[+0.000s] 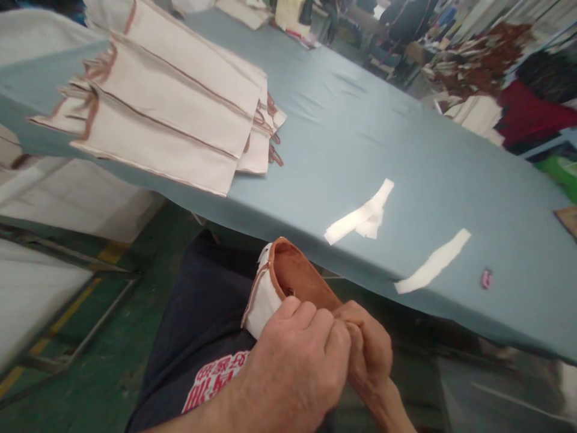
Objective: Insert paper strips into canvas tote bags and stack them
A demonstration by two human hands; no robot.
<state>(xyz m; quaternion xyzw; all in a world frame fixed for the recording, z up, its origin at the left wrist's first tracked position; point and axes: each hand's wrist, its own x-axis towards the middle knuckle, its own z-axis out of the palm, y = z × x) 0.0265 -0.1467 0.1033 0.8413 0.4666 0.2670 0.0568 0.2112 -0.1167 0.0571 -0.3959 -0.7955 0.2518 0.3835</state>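
Just in front of the table edge, above my lap, is a white fabric pouch (262, 304) with a brown lining (300, 270) and brown trim. Its rounded opening faces up and away from me. My left hand (304, 346) is closed in a fist over the near side of its rim. Right beside it, my right hand (367, 343) is closed on the rim's right end. The two hands touch, and they hide the part of the pouch between them. A small dark spot shows inside the lining near my left knuckles.
A blue-grey cloth covers the long table (311, 150). Stacked cream fabric pieces (180, 108) with brown edging and loops lie on its left. White paper strips (360, 213), another strip (433, 263) and a small pink object (485, 278) lie toward the right. Fabric heaps (482, 66) stand beyond.
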